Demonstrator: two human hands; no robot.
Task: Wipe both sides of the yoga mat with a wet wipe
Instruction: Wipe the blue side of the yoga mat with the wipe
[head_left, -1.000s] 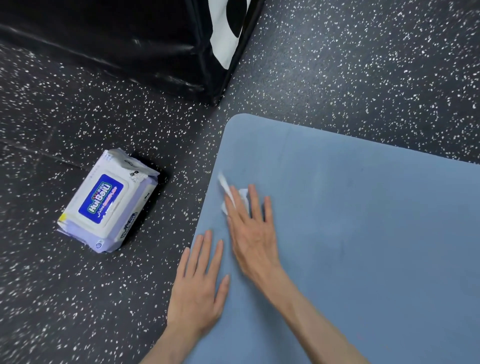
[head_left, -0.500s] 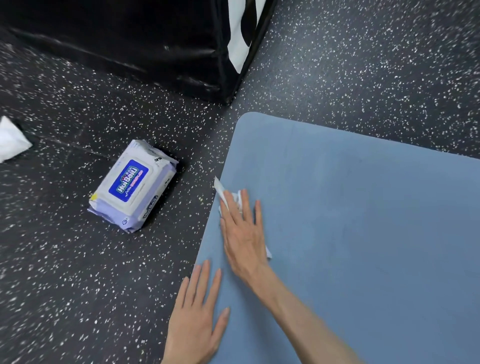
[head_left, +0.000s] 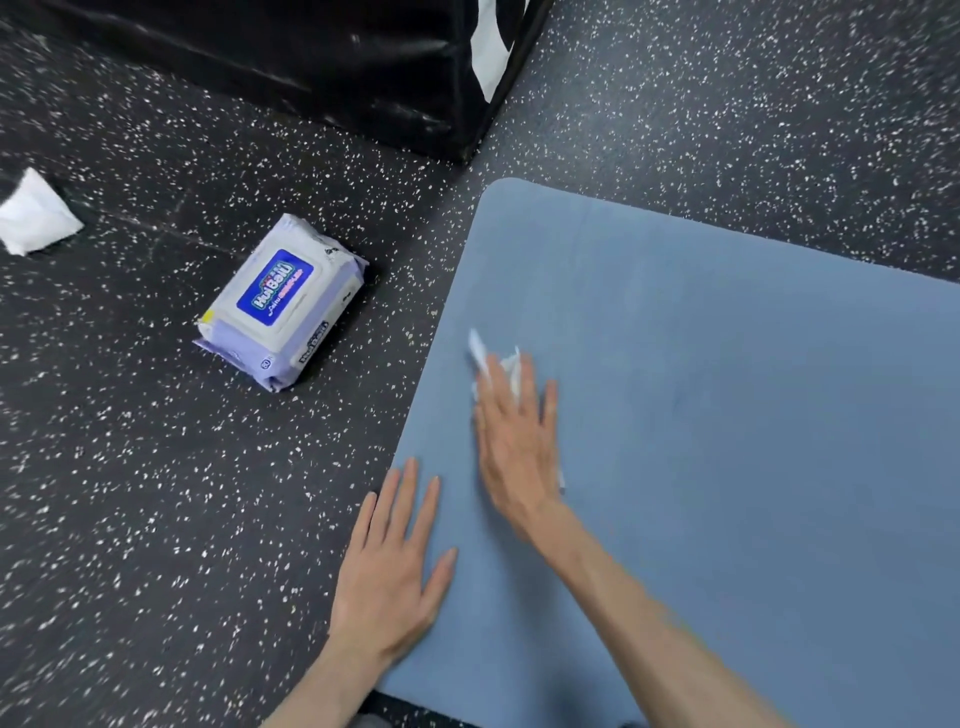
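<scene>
A blue yoga mat (head_left: 727, 415) lies flat on the speckled black floor and fills the right half of the view. My right hand (head_left: 514, 441) presses a crumpled white wet wipe (head_left: 491, 364) flat against the mat near its left edge; the wipe sticks out past my fingertips and at the palm's right side. My left hand (head_left: 392, 561) rests palm down with fingers spread, across the mat's left edge, holding nothing.
A closed pack of wet wipes (head_left: 283, 301) lies on the floor left of the mat. A crumpled white wipe (head_left: 34, 215) lies at the far left. A black padded block (head_left: 311, 62) stands at the back, near the mat's rounded corner.
My right hand has slid the wipe along the mat's left edge, back toward me and then away again. The view has shifted, bringing the crumpled wipe at the far left into sight.
</scene>
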